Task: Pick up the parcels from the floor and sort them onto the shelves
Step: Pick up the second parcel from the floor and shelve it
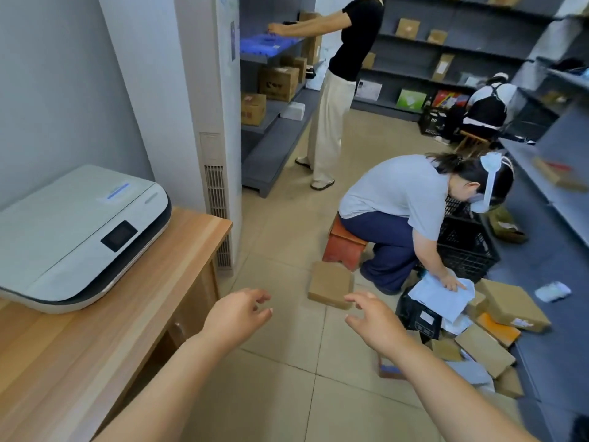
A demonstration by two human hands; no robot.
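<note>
Lone brown cardboard parcel (330, 285) lies flat on the tiled floor (287, 387), square-ish, plain top, no label we can read. It sits just beside the red stool (342, 247) and apart from the main heap.

Heap of parcels (478, 333) sprawls against the foot of the grey shelving on the right (548, 224): brown boxes, an orange one, grey and white mailers, a black bag. A seated person in a grey shirt (398, 193) bends over it, one hand flat on a white mailer (439, 293), with a black crate (465, 247) in front of their knees.

Open floor runs between the wooden desk (105, 330) on the left and the heap; that lane is bare tile up to the lone parcel. The desk's right edge borders the lane; a white machine (79, 231) sits at its far left corner. Farther on, a standing person in black (347, 59) reaches to the back-left shelves (277, 132).

Both our arms stretch forward over the tiles. Left hand (237, 317) hovers palm down, fingers loosely spread and lightly bent, holding nothing. Right hand (371, 320) likewise, fingers apart and gently curved, empty, its fingertips near the lone parcel's near edge but not touching it.
</note>
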